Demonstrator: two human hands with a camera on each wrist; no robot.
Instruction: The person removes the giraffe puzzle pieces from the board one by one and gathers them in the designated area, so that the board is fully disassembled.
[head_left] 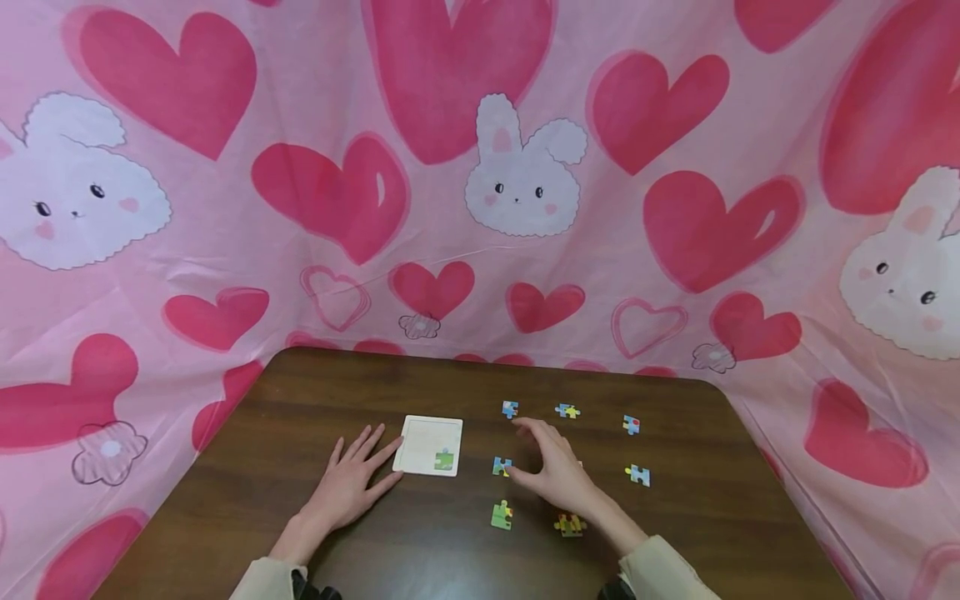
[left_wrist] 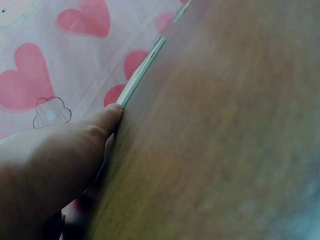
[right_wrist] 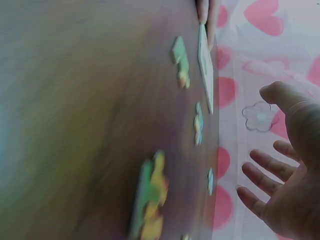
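A white square puzzle tray point(head_left: 420, 442) lies on the table with a green jigsaw piece point(head_left: 444, 459) in its near right corner. My left hand point(head_left: 348, 479) lies spread beside it, and thumb and index finger touch its left edge. In the left wrist view the thumb tip meets the tray edge point(left_wrist: 142, 70). Over the loose pieces hovers my right hand point(head_left: 558, 473), fingers apart, holding nothing. Closest to its thumb is a blue-and-green jigsaw piece point(head_left: 502, 466). The right hand partly hides another piece beneath it. In the right wrist view, the right hand point(right_wrist: 287, 170) appears above the table.
More jigsaw pieces lie in loose rows: a blue one point(head_left: 510, 408), a blue-yellow one point(head_left: 567, 411), one with red point(head_left: 632, 425), a pale blue one point(head_left: 639, 475), a green one point(head_left: 501, 515) and a yellow-green one point(head_left: 570, 525). Behind the brown table point(head_left: 345, 383) hangs a pink heart-patterned cloth point(head_left: 450, 225).
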